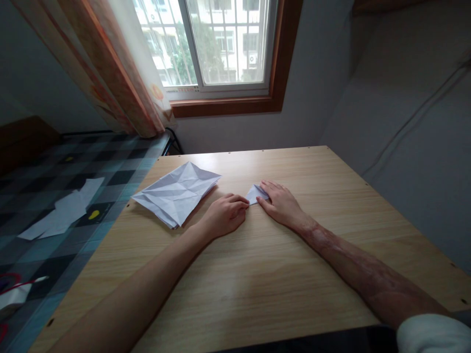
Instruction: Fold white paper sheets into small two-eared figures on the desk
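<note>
Where a small folded white paper (252,194) lies on the pale wooden desk (257,279) near frame centre, the left hand (227,214) curls at its corner, grip unclear; the right hand (282,202) spreads over it. Creased white paper sheets (182,191) lie centre-left.

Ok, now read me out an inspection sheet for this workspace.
Surface: wood-grain table, dark marks along its edges.
Job's things: small folded white paper between the hands; a pile of creased white sheets to its left.
Clutter: white paper pieces on the checked bed cover.
Hands: left hand has curled fingers at the folded paper's near-left corner, grip unclear; right hand lies over its right side, thumb apart.
Cables: thin cord along the right wall; red cord with white tip at lower left.
Surroundings: barred window, orange-patterned curtain.
</note>
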Motion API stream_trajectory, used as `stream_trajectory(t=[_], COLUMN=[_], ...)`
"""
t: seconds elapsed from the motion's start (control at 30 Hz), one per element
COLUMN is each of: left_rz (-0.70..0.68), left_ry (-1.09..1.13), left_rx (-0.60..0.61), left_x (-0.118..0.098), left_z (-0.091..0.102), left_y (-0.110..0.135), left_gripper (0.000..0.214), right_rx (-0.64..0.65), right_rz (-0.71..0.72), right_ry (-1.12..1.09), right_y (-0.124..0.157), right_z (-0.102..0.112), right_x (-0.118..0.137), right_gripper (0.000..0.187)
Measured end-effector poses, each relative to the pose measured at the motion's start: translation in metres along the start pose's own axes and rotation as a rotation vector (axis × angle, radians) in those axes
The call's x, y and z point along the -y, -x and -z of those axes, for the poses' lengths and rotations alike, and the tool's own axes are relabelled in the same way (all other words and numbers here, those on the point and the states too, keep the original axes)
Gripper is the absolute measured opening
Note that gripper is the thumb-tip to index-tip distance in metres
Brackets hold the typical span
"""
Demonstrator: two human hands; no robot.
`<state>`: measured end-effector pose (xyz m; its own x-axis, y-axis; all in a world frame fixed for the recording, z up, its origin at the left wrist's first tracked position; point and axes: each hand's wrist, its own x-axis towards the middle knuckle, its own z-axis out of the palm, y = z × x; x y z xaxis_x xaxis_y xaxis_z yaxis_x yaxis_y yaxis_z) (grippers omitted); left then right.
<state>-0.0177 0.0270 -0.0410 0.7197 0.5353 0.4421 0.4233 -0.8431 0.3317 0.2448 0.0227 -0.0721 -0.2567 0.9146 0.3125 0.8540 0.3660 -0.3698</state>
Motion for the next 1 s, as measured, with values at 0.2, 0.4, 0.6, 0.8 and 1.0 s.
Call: stream_trajectory(t=[0.2, 0.4, 0.6, 0.8, 1.0], left_rz=[-0.026, -0.033, 0.123, 0.19, 0.292], left_ry=[0.013, 0.003, -0.094, -0.061, 0.087], left_rx=[0.019, 0.039, -0.022, -0.077, -0.132], left_x=[0.001, 0.004, 0.005, 0.012, 0.01], left_z=[0.0, 0.0, 0.0, 0.0, 0.0], left_y=[0.0, 0.0, 0.001, 0.002, 0.002], left_gripper=[0.019, 0.019, 0.028, 0.018, 0.025], right_rx=[-0.187, -0.159, -0.123, -0.076, -0.092], right_rz=[-0.069, -0.002, 0.048, 0.156, 0.144], right_ry=[-0.097, -0.05, -0.093, -0.099, -0.117], right_y=[-0.002, -0.002, -0.001, 0.002, 0.003], right_z=[0.003, 0.002, 0.004, 0.01, 0.012], right_x=[-0.01, -0.011, -0.003, 0.005, 0.007], right_gripper=[0.058, 0.034, 0.025, 0.039, 0.027])
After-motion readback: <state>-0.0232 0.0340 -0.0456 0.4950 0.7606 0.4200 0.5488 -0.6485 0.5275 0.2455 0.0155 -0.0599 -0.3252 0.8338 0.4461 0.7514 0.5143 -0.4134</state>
